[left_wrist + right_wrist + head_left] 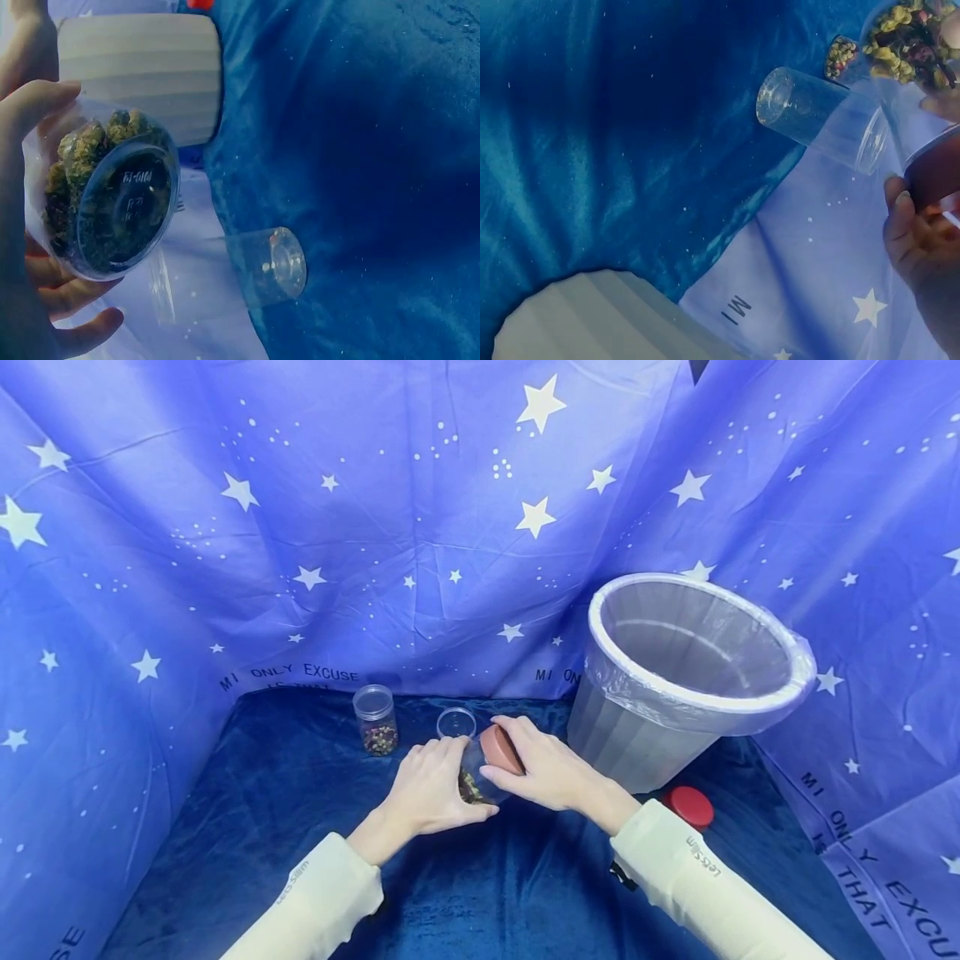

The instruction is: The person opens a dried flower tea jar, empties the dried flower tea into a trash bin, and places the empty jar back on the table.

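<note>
A lined bin [630, 735], a tilted jar [112, 202] to its left.
The left hand [427, 785] curls round this jar of dried petals; the right hand [551, 768] pinches the brownish lid [501, 750] at its mouth. Farther left of the bin stands a part-filled jar [379, 735]; at the bin's foot lies a red lid [690, 807]. A firm base grip and a squarely held lid should probably avoid spills.
</note>
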### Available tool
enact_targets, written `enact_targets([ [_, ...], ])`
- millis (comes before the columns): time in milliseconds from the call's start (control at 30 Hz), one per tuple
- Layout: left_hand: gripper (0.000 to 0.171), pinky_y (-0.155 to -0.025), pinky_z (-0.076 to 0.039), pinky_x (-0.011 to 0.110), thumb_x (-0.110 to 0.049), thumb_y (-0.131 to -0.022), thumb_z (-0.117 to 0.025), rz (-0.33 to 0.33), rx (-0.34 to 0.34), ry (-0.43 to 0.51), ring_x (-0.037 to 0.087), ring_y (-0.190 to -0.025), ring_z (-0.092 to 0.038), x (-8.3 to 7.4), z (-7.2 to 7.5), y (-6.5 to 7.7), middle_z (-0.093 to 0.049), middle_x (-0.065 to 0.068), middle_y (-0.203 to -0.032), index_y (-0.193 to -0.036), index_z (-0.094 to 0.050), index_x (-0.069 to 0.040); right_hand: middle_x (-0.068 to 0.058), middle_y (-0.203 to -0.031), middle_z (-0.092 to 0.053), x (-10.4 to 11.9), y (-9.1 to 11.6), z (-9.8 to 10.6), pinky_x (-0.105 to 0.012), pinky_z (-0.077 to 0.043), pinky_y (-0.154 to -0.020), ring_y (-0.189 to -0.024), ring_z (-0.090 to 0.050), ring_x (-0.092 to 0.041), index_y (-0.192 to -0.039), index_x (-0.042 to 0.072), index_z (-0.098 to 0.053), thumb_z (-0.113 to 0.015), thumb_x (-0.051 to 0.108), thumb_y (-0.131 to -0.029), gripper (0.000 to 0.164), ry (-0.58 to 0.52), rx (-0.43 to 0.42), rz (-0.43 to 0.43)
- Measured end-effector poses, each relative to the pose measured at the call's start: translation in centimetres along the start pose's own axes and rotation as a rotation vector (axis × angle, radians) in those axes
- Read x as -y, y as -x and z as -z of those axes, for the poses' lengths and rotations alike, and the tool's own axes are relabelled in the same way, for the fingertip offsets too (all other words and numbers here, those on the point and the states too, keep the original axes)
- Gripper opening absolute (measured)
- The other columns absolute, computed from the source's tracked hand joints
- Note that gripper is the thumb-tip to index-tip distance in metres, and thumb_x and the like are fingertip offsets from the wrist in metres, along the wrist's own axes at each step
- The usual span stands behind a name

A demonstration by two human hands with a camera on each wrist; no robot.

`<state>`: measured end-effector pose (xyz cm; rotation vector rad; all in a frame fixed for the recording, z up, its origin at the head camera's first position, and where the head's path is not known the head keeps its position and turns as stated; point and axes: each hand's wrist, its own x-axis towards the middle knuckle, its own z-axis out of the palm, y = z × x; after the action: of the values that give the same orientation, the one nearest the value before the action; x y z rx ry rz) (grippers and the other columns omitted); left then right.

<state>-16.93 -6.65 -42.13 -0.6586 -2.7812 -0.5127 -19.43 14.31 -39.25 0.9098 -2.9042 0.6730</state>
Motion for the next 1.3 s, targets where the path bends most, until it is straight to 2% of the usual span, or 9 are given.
enact_targets([
  [267, 0.095, -0.087, -0.050, 0.044, -0.076, -0.063, -0.069, 0.004, -0.092, -0.124, 0.028, -0.100, -0.066, -1.1, -1.3, 0.2, -0.070, 0.011, -0.108, -0.126, -0.056, -0.005, -0.008, -0.116, -0.059, 0.4, -0.1, -0.4, -0.036, -0.050, -0.076, -0.089, -0.059, -0.020, -0.140, 0.017, -0.046, -0.051, 0.063, -0.092, 0.067, -0.051, 0.034, -0.226],
  [400, 0.092, -0.084, -0.049, 0.042, -0.075, -0.061, -0.070, -0.028, -0.198, -0.193, 0.027, -0.094, -0.066, -1.5, -2.0, 0.2, -0.071, 0.010, -0.103, -0.120, -0.058, -0.005, -0.008, -0.115, -0.063, 0.6, -0.2, -0.5, -0.044, -0.050, -0.084, -0.100, -0.062, -0.025, -0.137, 0.019, -0.049, -0.045, 0.066, -0.094, 0.063, -0.087, 0.017, -0.330],
  [467, 0.091, -0.086, -0.048, 0.043, -0.074, -0.059, -0.073, -0.049, -0.262, -0.226, 0.027, -0.092, -0.066, -1.7, -2.2, 0.1, -0.071, 0.010, -0.100, -0.116, -0.059, -0.005, -0.007, -0.113, -0.065, 0.7, -0.2, -0.5, -0.042, -0.051, -0.083, -0.101, -0.063, -0.024, -0.135, 0.020, -0.050, -0.042, 0.068, -0.094, 0.064, -0.103, 0.008, -0.386],
  [567, 0.091, -0.095, -0.047, 0.048, -0.072, -0.056, -0.076, -0.078, -0.345, -0.261, 0.027, -0.093, -0.066, -1.8, -2.7, 0.0, -0.071, 0.011, -0.098, -0.113, -0.060, -0.004, -0.009, -0.107, -0.067, 0.9, -0.3, -0.5, -0.036, -0.052, -0.072, -0.087, -0.066, -0.022, -0.136, 0.019, -0.050, -0.039, 0.075, -0.091, 0.073, -0.161, 0.024, -0.487],
  [700, 0.092, -0.102, -0.044, 0.057, -0.070, -0.054, -0.077, -0.103, -0.408, -0.296, 0.031, -0.097, -0.065, -2.0, -3.4, 0.0, -0.069, 0.014, -0.099, -0.113, -0.061, -0.002, -0.013, -0.097, -0.067, 1.1, -0.3, -0.6, -0.032, -0.051, -0.055, -0.062, -0.063, -0.022, -0.134, 0.014, -0.050, -0.037, 0.083, -0.085, 0.086, -0.264, 0.066, -0.613],
  [767, 0.092, -0.101, -0.044, 0.056, -0.070, -0.054, -0.077, -0.108, -0.428, -0.314, 0.031, -0.097, -0.065, -2.1, -3.8, 0.2, -0.069, 0.014, -0.099, -0.113, -0.061, -0.001, -0.013, -0.095, -0.066, 1.2, -0.1, -0.8, -0.033, -0.051, -0.057, -0.064, -0.064, -0.023, -0.130, 0.011, -0.052, -0.036, 0.083, -0.085, 0.086, -0.273, 0.072, -0.627],
  [967, 0.094, -0.093, -0.047, 0.049, -0.070, -0.054, -0.076, -0.106, -0.419, -0.325, 0.030, -0.093, -0.063, -2.1, -4.8, 0.8, -0.068, 0.012, -0.100, -0.116, -0.059, -0.002, -0.011, -0.107, -0.067, 0.7, 0.3, -1.8, -0.040, -0.050, -0.079, -0.098, -0.065, -0.026, -0.123, 0.010, -0.057, -0.035, 0.071, -0.094, 0.071, -0.197, 0.034, -0.578],
  [1100, 0.094, -0.090, -0.050, 0.045, -0.068, -0.057, -0.076, -0.111, -0.373, -0.292, 0.029, -0.095, -0.062, -2.0, -5.1, 1.0, -0.066, 0.013, -0.103, -0.119, -0.057, 0.000, -0.010, -0.110, -0.068, 0.3, 0.6, -2.2, -0.040, -0.050, -0.080, -0.098, -0.065, -0.024, -0.125, 0.011, -0.057, -0.036, 0.067, -0.096, 0.067, -0.205, 0.022, -0.568],
  [1300, 0.094, -0.095, -0.052, 0.045, -0.055, -0.060, -0.082, -0.113, -0.349, -0.157, 0.029, -0.103, -0.063, -2.1, -5.8, 1.4, -0.062, 0.016, -0.112, -0.127, -0.050, 0.003, -0.007, -0.112, -0.069, -0.1, 0.8, -2.6, -0.039, -0.051, -0.082, -0.096, -0.065, -0.022, -0.125, 0.013, -0.059, -0.040, 0.063, -0.097, 0.060, -0.223, -0.020, -0.529],
])
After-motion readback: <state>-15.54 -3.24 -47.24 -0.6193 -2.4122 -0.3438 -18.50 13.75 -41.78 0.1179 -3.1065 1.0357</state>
